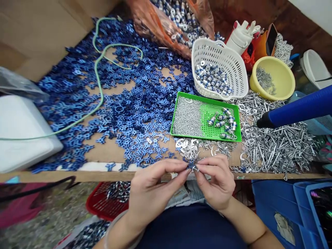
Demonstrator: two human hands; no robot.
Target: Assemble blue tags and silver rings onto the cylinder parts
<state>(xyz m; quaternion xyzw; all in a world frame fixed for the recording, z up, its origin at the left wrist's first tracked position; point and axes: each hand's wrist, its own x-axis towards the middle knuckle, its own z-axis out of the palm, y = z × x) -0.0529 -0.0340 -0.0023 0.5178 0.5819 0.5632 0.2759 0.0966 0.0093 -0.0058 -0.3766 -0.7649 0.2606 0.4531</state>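
Note:
At the table's front edge, my left hand (155, 186) pinches a small dark-blue branched metal piece (191, 164) between thumb and fingertips. Close against it, my right hand (217, 181) is closed with its fingertips on a small silver metal part (195, 169); the silver part meets the blue piece, though how they join is too small to tell. Just beyond my hands lie loose flat silver pieces (190, 148). Behind them sits a green tray (206, 137) with tiny silver parts on its left side and several blue-and-silver cylinders (220, 123) on its right.
Blue branched pieces (129, 103) cover the table's left and middle. A white basket (220, 48) of cylinders, a yellow bowl (284, 77) and an orange bag (153, 24) stand behind. Silver rods (275, 145) are heaped right, under a blue pole-like tool (298, 109). A pale-green cord (100, 79) crosses left.

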